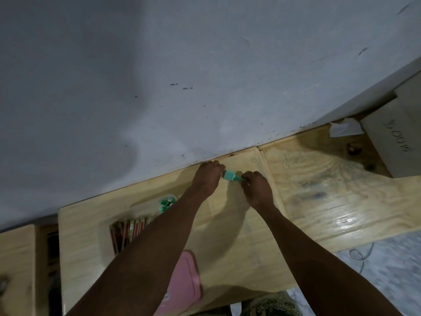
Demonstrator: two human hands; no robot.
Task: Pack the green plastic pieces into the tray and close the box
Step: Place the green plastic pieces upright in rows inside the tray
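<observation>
Handwriting in dark marker crossed a cardboard box (391, 142) at the table's far right, its characters upside down and not surely readable. Both arms stretched forward over the wooden table (227, 242) toward the wall, where the left hand (209, 176) and right hand (256, 188) each pinched one end of a green plastic piece (231, 175). More green pieces (167, 202) lay in the clear tray (102, 226) beside the left forearm, with a pink lid (184, 281) nearer the person.
</observation>
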